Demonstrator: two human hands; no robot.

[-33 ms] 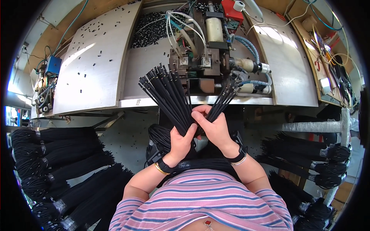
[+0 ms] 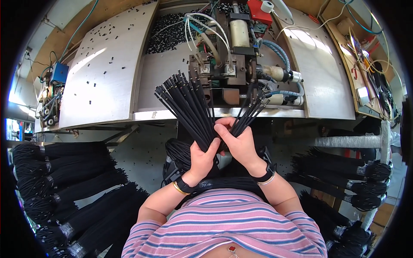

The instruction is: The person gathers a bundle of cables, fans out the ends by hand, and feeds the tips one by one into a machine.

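Metal machine [image 2: 234,56] is standing at twelve o'clock beyond the hands. Fan of black cables [image 2: 187,103] is pointing toward eleven o'clock, long axis running up-left, gripped by the closed left hand [image 2: 202,159]. Right hand [image 2: 241,144] is pinching a thinner cable bunch [image 2: 251,114] aiming toward one o'clock.

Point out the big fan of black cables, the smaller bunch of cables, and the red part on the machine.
big fan of black cables [image 2: 187,105], head view, middle of the fan
smaller bunch of cables [image 2: 251,115], head view, mid-length
red part [image 2: 260,9], head view, top face
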